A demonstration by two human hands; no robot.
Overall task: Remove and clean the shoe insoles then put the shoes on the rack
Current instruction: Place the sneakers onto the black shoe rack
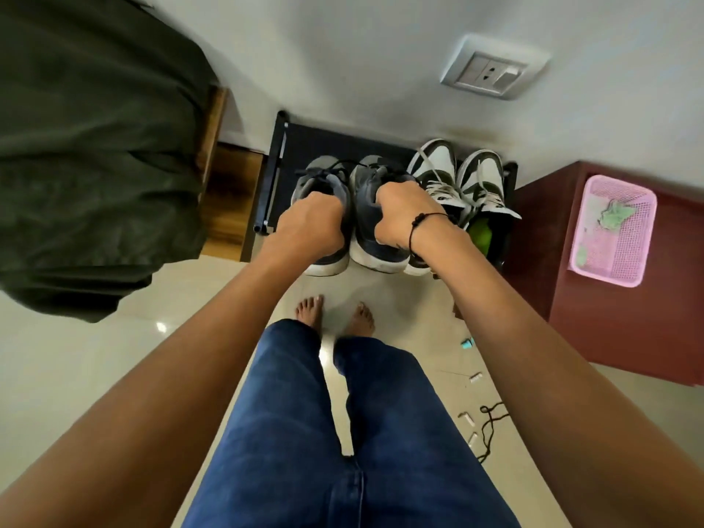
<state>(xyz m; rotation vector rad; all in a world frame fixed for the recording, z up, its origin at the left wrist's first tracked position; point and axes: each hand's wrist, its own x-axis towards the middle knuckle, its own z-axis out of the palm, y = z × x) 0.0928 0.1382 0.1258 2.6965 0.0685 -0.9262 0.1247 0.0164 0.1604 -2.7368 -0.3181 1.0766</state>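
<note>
Each hand, left hand [310, 222] and right hand [405, 219], curls tightly round a grey shoe's [371, 238] heel collar on the rack [272, 177]; light, soft-sided, likely easiest held there.

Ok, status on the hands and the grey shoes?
Left hand grips left grey shoe. Right hand grips right grey shoe. Both at rack, beside white sneakers.

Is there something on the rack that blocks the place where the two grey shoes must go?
Nothing visible blocks it. The left hand and right hand each grip a grey shoe over the rack; the white-and-black sneakers sit alongside, to the right.
</note>
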